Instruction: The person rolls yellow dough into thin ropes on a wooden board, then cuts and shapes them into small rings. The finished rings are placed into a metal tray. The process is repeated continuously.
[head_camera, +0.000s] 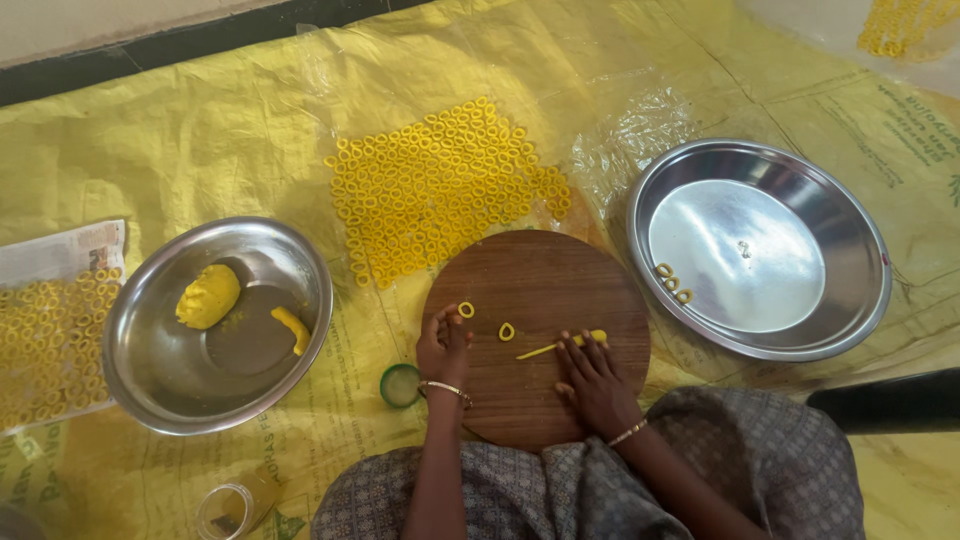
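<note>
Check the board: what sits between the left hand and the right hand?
In the head view, one small teardrop-shaped dough ring lies on the wooden board between the left hand and the right hand; otherwise bare wood.

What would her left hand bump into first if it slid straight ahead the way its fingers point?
Likely the small dough ring lying on the round wooden board just beyond the left hand; past that comes the spread of yellow rings.
</note>
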